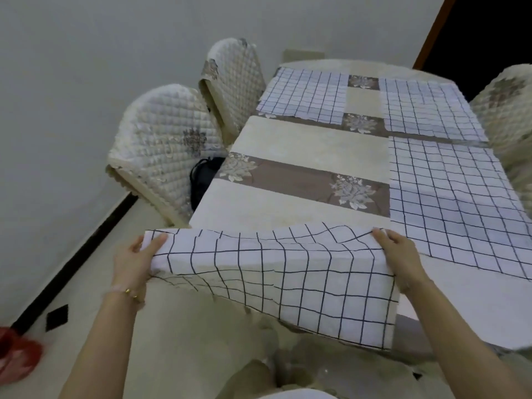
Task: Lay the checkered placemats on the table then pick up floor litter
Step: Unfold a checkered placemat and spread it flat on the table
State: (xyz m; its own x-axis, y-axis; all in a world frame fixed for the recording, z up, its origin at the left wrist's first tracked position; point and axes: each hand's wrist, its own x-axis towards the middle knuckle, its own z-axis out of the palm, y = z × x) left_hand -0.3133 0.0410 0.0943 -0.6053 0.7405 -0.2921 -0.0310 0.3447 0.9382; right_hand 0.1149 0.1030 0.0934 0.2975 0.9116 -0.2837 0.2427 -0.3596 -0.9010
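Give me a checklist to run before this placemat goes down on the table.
1. Left hand grips the held placemat by a corner: ok.
2. Right hand grips its other corner: ok.
3. Held placemat flat: not ok, it sags between the hands.
4. Tablecloth ahead smooth: ok.
5. Three other placemats laid: ok.
6. Red bag off the floor: not ok.

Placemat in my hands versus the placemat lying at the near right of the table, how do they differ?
The held placemat is gripped at its far corners by the left hand and right hand; the near-right placemat is untouched. The held placemat sags and ripples; the near-right placemat lies flat on the table. The held placemat is toward the left, the near-right placemat on the right. Both are white with a dark grid.
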